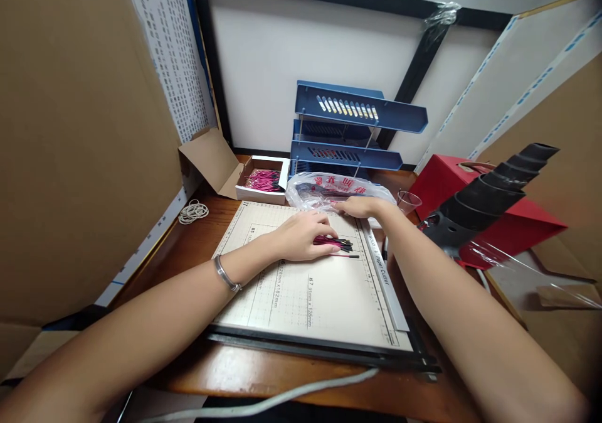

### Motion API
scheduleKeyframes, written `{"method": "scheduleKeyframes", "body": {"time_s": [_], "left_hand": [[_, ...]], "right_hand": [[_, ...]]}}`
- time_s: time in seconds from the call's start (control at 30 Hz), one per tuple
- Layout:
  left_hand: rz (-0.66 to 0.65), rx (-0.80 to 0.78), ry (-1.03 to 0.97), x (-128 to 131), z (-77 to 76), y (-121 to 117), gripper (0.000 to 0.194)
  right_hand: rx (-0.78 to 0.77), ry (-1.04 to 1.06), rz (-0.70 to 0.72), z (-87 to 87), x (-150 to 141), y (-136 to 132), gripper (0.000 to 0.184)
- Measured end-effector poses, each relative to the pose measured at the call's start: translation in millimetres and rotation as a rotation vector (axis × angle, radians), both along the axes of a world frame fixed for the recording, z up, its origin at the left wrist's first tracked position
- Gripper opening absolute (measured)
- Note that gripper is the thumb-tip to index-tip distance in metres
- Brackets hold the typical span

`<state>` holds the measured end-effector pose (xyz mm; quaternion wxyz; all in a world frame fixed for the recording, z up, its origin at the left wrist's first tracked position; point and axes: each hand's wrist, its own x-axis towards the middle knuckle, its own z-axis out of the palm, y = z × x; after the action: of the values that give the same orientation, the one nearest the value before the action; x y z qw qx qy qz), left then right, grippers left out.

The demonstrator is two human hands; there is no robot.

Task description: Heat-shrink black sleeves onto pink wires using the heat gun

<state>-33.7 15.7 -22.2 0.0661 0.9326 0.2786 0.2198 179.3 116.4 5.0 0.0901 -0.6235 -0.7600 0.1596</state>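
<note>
My left hand (305, 236) lies over the cutting board (286, 297) of a paper cutter. Its fingers are curled round a bundle of thin pink wires with black ends (345, 245), which stick out to the right. One wire (348, 256) lies apart, just below the bundle. At the board's far edge, my right hand (360, 208) reaches to the front of a clear plastic bag (341, 187) with red print. Its fingers are bent together, and what is at the fingertips is too small to name. Dark contents show through the bag.
An open white box (261, 193) holds many more pink wires. Blue letter trays (348, 153) stand behind the bag. To the right are a clear cup (408, 202), black stacked tubes (489, 191) and a red box (435, 178). A coiled cord (192, 211) lies left; a white cable (282, 393) crosses the front.
</note>
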Motion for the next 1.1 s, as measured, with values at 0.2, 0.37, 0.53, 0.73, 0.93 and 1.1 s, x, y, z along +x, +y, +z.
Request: {"method": "scheduleKeyframes", "body": {"time_s": [0.2,0.37,0.53,0.73,0.93,1.1], "left_hand": [[-0.002,-0.011,0.004,1,2.3,-1,0.034],[-0.006,-0.042,0.01,-2,4.3,-1,0.036],[-0.009,-0.042,0.035,-4,5.6,-1,0.034],[0.004,-0.064,0.034,-3,6.0,2,0.027],[0.022,-0.069,0.016,-3,7.3,2,0.025],[0.027,-0.092,0.014,-2,7.7,3,0.026]], "right_hand": [[-0.026,0.089,0.016,24.0,12,-19,0.042],[0.088,0.303,-0.007,42.6,21,-60,0.046],[0.012,0.46,0.148,29.2,27,-105,0.05],[-0.09,0.472,0.197,2.3,37,-121,0.046],[-0.1,0.422,0.177,-10.0,39,-130,0.048],[-0.068,0.423,0.165,-15.4,41,-133,0.045]]}}
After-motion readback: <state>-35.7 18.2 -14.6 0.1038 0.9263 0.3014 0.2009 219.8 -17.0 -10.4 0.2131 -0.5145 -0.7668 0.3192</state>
